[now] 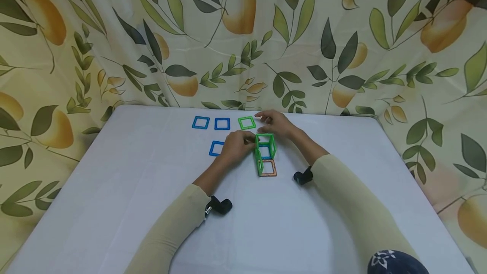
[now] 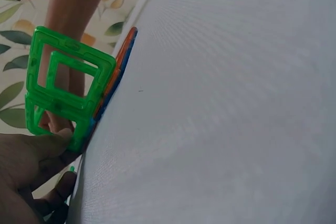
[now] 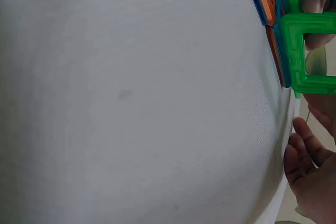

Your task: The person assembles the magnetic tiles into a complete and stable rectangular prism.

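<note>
Green square magnetic tiles (image 1: pixel 258 154) stand upright as a small frame structure near the table's far middle. A blue square tile (image 1: pixel 265 157) and an orange square tile (image 1: pixel 269 175) lie flat at its base. My left hand (image 1: pixel 237 146) pinches the structure's far left part; in the left wrist view its thumb (image 2: pixel 62 137) lies against a green tile (image 2: pixel 73 103). Just beyond the structure, my right hand (image 1: pixel 277 123) holds nothing visible, its fingers loosely bent. They reach toward a flat light green square tile (image 1: pixel 247 127). In the right wrist view, that hand (image 3: pixel 315 179) is beside the table edge.
Two blue square tiles (image 1: pixel 200 127) (image 1: pixel 222 129) lie in a row left of the light green one. Another blue tile (image 1: pixel 214 154) is partly hidden behind my left hand. White cloth (image 1: pixel 114 206) covers the table; a patterned curtain (image 1: pixel 243 54) hangs behind its far edge.
</note>
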The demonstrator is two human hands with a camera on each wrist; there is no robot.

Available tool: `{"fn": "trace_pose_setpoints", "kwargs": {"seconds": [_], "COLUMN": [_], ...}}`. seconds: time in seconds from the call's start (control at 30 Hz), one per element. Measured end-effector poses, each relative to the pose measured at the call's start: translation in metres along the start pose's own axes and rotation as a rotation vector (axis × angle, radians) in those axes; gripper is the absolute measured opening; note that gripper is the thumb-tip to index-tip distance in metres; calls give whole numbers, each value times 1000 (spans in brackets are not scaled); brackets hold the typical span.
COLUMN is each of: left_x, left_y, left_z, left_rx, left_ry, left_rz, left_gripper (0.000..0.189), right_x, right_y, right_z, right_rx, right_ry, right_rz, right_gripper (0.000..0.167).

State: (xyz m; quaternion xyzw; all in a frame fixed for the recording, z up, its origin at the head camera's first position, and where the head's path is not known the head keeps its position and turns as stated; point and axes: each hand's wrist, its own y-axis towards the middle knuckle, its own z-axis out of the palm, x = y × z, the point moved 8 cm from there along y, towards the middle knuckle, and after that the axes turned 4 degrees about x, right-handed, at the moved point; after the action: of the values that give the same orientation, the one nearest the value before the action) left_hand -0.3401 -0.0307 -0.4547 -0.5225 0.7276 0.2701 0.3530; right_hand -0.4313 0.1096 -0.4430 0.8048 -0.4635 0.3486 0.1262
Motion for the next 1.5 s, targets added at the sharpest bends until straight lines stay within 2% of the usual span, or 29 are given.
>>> {"fn": "trace_pose_setpoints", "kwargs": {"seconds": [0.17,0.4,0.77,0.97,1.27,1.5], "left_x": [-1,-3,-3,-2,0,2], "left_y": [1,3,3,2,2,4], "left_z": [-1,1,2,1,1,0], "left_rx": [10,34,41,34,31,20], "left_ry": [-1,-2,2,-15,-26,-11], "left_rz": [-14,-10,-16,-23,-33,-21], "left_gripper": [24,24,23,23,25,23], "right_x": [4,-1,-2,-6,-11,-15], "right_y": [6,12,14,13,0,-7], "right_z": [2,4,6,1,-10,-14], "right_rx": [41,61,23,-7,-105,-162], "right_ry": [-86,-188,-244,-177,45,110], "right_rz": [-20,-25,-12,-1,49,93], "right_gripper": [65,71,58,54,54,53]}}
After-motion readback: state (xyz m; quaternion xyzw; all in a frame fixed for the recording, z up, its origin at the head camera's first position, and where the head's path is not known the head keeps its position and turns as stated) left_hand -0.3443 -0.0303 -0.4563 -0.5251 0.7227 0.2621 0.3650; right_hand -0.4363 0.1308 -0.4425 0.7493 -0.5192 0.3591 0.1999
